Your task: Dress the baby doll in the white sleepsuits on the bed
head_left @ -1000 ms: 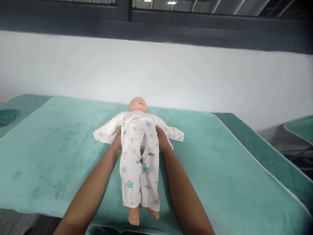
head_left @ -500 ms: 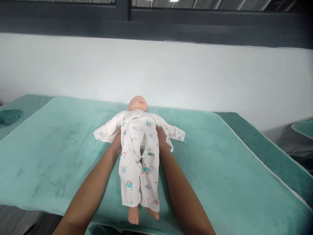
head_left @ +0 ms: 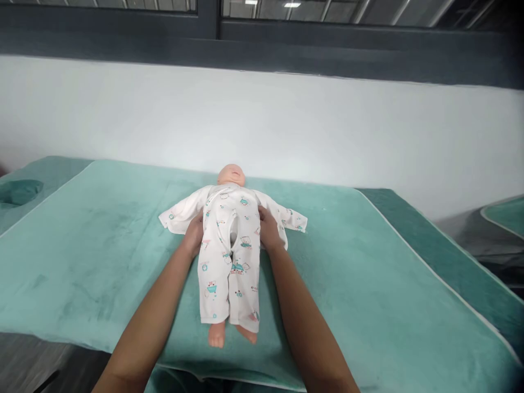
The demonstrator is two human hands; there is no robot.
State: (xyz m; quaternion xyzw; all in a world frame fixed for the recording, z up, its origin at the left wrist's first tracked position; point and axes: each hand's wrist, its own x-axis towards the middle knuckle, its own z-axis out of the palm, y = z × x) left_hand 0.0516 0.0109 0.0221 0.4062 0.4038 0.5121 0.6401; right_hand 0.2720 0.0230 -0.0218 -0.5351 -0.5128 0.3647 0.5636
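A baby doll (head_left: 231, 174) lies on its back on the green padded mat, head toward the wall and bare feet (head_left: 216, 334) toward me. It wears a white printed top (head_left: 188, 206) with both sleeves spread out, and matching open-crotch trousers (head_left: 215, 278) drawn up over its belly. My left hand (head_left: 195, 232) is closed at the left edge of the trousers near the waist, its fingertips hidden under the cloth. Opposite it, my right hand (head_left: 269, 228) grips the right edge, thumb and fingers partly showing beside the top's loose hem.
Around the doll stretches the green mat (head_left: 102, 245), its front edge close to me. A white wall (head_left: 262, 125) rises behind it, below a dark window frame (head_left: 262, 52). At the far left is a dark green rounded hollow or cushion (head_left: 20, 192). Another green-topped surface (head_left: 507, 215) stands at the right.
The doll's legs and feet now appear lower and farther from the mat's front edge. My right hand has shifted slightly left, with more of its fingers showing. The view has tilted a little.
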